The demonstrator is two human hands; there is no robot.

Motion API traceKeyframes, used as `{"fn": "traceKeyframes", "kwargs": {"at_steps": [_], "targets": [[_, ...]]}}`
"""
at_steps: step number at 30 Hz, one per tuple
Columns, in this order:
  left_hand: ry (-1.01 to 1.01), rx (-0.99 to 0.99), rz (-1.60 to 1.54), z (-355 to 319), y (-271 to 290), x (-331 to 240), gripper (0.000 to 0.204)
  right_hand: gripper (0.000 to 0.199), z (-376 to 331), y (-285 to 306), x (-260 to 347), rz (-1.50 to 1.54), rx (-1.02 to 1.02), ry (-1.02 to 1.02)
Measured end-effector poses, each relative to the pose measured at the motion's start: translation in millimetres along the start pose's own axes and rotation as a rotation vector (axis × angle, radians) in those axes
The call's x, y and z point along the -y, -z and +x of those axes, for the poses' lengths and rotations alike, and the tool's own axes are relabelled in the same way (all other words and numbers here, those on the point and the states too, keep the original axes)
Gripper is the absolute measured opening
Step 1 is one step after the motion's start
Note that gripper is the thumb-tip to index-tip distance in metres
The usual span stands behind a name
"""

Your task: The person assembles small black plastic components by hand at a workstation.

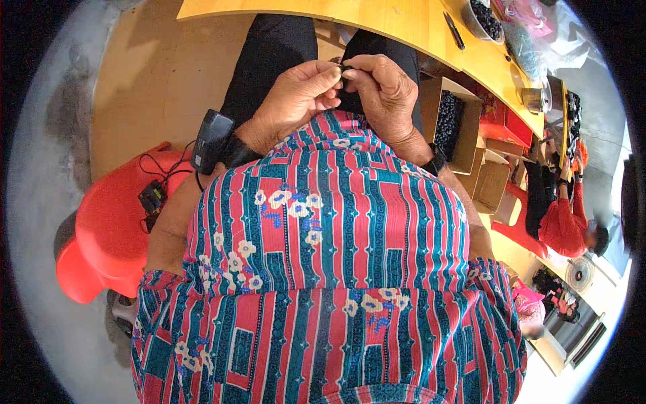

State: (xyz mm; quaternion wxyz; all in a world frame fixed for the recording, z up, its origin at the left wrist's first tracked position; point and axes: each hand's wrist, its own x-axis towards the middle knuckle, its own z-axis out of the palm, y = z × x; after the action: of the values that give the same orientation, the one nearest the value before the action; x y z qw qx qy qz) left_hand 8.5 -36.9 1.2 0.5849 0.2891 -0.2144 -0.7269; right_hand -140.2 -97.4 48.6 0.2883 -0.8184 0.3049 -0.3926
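Note:
My left hand [296, 97] and my right hand [382, 91] meet above my lap, close to the table's near edge. Pinched between the fingertips of both is a small dark piece [344, 69], mostly covered by the fingers and too small to name. Each hand is closed, with thumb and forefinger pressed together. On my left wrist a dark band shows, with a black box-shaped device [213, 138] and a cable beside it. Another dark band [436, 160] circles my right wrist.
Ahead is a yellow table [377, 17] bearing a black pen-like tool [454, 31], a metal bowl [476, 28] of small black pieces and plastic bags. A cardboard box [469, 128] of dark pieces stands right. Left is a red stool [111, 209]. A person in red [564, 227] sits far right.

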Motion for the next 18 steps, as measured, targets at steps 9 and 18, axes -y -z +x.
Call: {"fn": "traceKeyframes", "kwargs": {"at_steps": [9, 18], "targets": [[0.080, 0.063, 0.037, -6, 2, -10, 0.015, 0.011, 2, 13, 3, 0.079, 0.199, -0.025], [-0.017, -0.019, 0.185, -7, -5, -5, 0.017, 0.004, -5, 10, -4, 0.541, 0.207, -0.324]]}}
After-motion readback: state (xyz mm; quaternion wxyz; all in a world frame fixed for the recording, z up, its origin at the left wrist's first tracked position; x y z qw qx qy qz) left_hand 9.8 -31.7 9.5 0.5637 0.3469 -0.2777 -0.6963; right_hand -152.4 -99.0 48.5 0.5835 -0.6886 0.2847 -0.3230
